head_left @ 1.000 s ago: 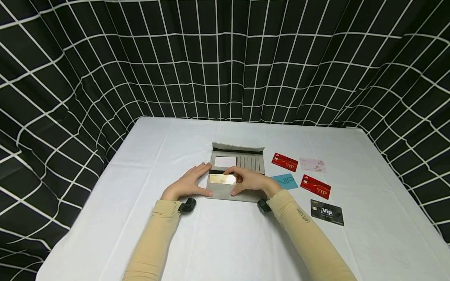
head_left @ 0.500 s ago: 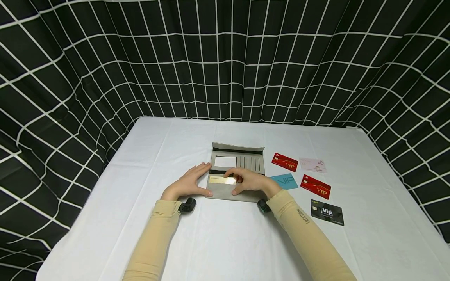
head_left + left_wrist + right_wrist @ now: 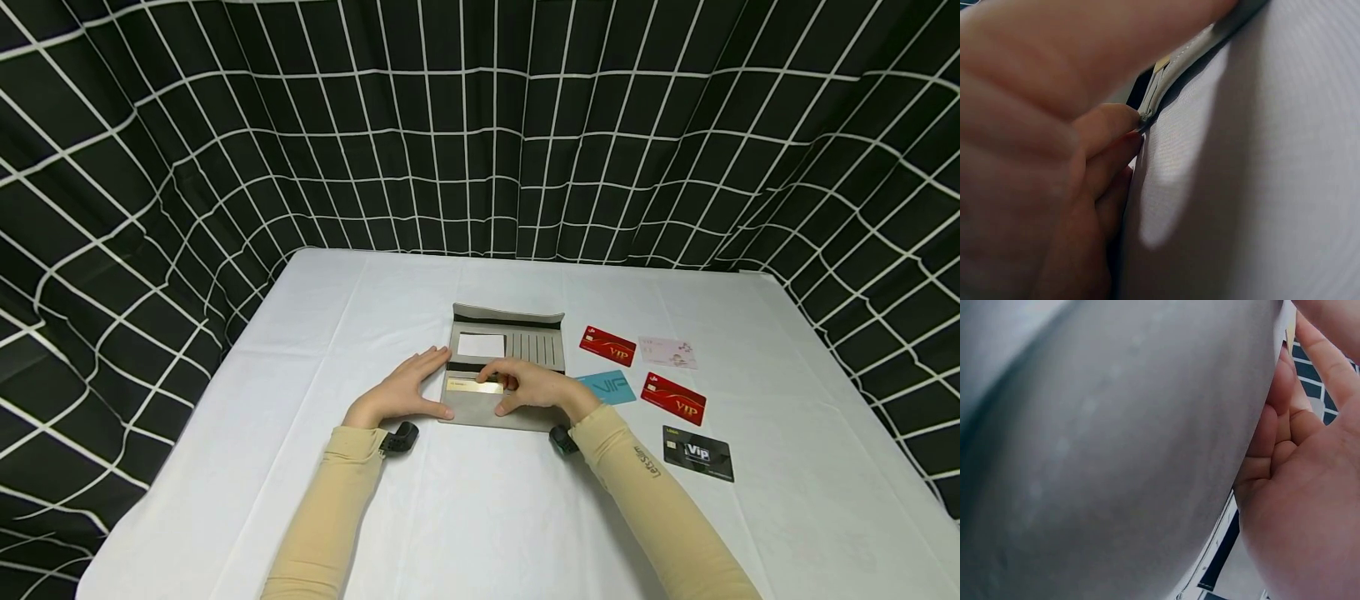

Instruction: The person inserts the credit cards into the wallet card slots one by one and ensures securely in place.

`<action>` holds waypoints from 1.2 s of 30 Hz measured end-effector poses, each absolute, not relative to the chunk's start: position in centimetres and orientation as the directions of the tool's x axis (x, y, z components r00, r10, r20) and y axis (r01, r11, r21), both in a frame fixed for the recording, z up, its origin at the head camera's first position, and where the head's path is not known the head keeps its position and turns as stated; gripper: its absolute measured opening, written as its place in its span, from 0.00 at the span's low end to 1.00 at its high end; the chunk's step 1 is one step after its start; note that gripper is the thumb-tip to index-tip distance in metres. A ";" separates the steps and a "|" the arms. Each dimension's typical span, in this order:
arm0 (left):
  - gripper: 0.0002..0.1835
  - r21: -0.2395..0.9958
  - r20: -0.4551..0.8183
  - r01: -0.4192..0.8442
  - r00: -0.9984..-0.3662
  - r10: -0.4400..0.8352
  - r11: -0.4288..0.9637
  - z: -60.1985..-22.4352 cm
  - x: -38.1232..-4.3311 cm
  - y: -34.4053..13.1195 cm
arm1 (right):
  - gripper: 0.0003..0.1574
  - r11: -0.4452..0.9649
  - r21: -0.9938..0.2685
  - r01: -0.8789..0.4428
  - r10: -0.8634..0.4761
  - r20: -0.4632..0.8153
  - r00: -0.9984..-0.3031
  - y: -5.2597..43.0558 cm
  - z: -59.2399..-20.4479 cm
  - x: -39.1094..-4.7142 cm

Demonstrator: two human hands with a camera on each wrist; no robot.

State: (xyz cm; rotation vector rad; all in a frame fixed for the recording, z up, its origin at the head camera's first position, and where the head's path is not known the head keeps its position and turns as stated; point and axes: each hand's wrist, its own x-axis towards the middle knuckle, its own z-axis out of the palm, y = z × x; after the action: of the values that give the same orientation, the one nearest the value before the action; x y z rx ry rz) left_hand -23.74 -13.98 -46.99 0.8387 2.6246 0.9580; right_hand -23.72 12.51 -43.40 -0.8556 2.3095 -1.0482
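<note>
A grey wallet (image 3: 472, 410) lies unfolded on the white table, card slots across its upper panel. In its lower panel a gold card (image 3: 468, 386) sits mostly inside a slot, only a narrow strip showing. My right hand (image 3: 536, 386) reaches over from the right, index fingertip pressing on the card's top edge. Its thumb rests lower on the wallet, apart from the card; the other fingers are bent. Along the wallet's left edge my left hand (image 3: 405, 392) rests with fingers and thumb spread. In the right wrist view, grey wallet material (image 3: 1116, 450) covers much of the frame.
Right of the wallet lie two red VIP cards (image 3: 607, 347), a pale pink card (image 3: 667, 352), a blue card (image 3: 611, 387) partly behind the right wrist, and a black Vip card (image 3: 697, 453). A white rectangle (image 3: 482, 345) shows in the upper panel. A grid-patterned curtain (image 3: 517, 125) surrounds the table.
The gold card has slid down into the lower panel's slot, so less of it shows. My right index finger has moved slightly down with it; my left hand stays put.
</note>
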 end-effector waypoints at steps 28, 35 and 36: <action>0.57 0.640 -0.017 0.432 -0.819 0.574 0.635 -46.8 -23.7 -14.0 | 0.32 0.550 -0.758 -0.350 -0.710 -0.205 -0.673 12.4 -43.0 -23.7; 0.58 0.636 -0.028 0.425 -0.821 0.570 0.644 -47.0 -23.7 -13.9 | 0.29 0.557 -0.767 -0.320 -0.692 -0.215 -0.689 12.3 -43.0 -23.5; 0.58 0.635 -0.028 0.427 -0.821 0.571 0.644 -47.0 -23.7 -13.9 | 0.29 0.558 -0.767 -0.317 -0.690 -0.216 -0.691 12.3 -43.0 -23.4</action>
State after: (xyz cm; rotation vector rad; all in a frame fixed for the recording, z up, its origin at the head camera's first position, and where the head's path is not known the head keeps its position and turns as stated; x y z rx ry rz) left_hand -23.67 -13.88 -47.01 0.8131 2.6382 0.9332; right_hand -23.43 12.28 -42.99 -0.8086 2.2924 -0.9878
